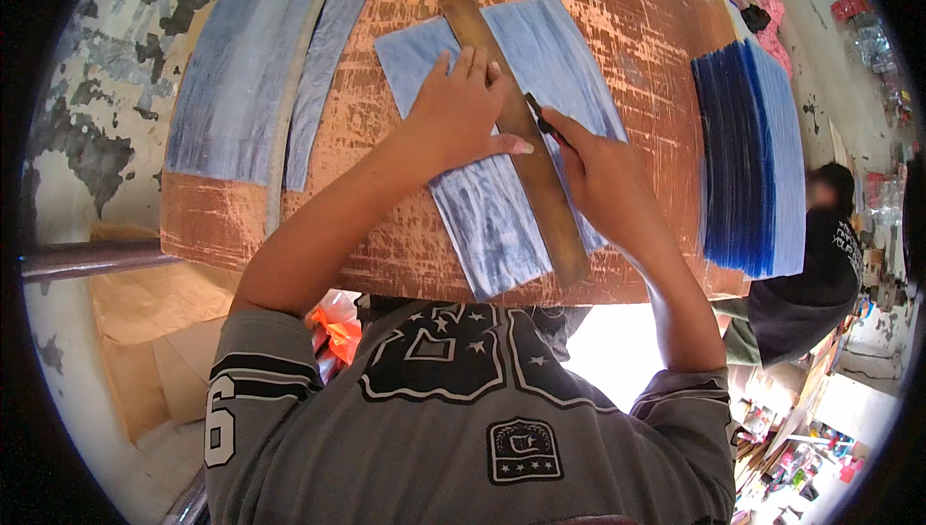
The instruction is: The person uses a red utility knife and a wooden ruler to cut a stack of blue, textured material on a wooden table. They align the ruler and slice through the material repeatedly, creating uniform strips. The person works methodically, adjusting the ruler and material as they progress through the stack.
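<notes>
A long brown straightedge lies aslant across a streaky blue-and-white sheet on the table. My left hand rests flat on the sheet and the straightedge, fingers stretched forward and thumb pressed on the strip. On the other side, my right hand is closed around a slim cutter knife, dark with a bit of red. Its tip is beside the right edge of the straightedge, over the sheet. Most of the knife's handle is hidden in my fingers.
Broad blue sheets and a narrow strip lie on the left of the scratched brown tabletop. A thick stack of blue sheets stands at the right edge. Beyond it, a person in dark clothes is at the far right.
</notes>
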### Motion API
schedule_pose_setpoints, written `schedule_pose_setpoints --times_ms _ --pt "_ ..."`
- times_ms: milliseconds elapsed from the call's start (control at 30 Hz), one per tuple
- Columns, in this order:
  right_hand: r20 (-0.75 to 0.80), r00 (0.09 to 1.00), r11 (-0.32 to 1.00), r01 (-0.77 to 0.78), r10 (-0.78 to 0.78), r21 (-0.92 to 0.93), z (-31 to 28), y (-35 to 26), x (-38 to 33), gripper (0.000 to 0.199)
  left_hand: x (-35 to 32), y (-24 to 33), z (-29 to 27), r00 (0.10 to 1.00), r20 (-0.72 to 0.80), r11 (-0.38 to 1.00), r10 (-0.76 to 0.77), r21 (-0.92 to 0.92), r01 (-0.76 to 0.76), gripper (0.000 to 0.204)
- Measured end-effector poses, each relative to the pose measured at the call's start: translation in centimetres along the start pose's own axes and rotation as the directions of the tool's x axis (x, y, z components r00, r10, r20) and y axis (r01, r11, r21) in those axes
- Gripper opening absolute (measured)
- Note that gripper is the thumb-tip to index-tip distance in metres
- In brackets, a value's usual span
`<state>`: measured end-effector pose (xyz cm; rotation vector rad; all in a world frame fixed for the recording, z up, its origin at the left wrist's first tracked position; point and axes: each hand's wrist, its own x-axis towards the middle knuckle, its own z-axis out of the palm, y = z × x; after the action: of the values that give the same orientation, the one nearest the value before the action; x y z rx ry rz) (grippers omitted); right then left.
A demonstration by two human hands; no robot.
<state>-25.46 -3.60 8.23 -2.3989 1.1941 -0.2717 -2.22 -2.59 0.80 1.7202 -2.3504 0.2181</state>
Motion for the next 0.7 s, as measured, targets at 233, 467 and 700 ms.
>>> schedule_pose_setpoints --times_ms 233,467,700 --pt "0.122 0.986 0.993 -0.114 0.117 -0.038 -1.1 0.7 -9.6 0.049 0.1 0.0 -0.4 1.0 0.029 1.0 -0.006 0.024 0.006 0.104" --pt "0.165 0.97 0.98 -0.161 0.179 -0.114 -1.2 1.1 -17.3 0.063 0.5 -0.3 -0.5 0.997 0.075 0.997 0.02 0.069 -0.026 0.101" --pt "0.145 0.978 0.982 -0.128 0.148 -0.136 -0.7 2.3 -20.9 0.069 0.4 -0.1 -1.0 0.994 0.113 0.992 0.006 0.126 -0.021 0.102"
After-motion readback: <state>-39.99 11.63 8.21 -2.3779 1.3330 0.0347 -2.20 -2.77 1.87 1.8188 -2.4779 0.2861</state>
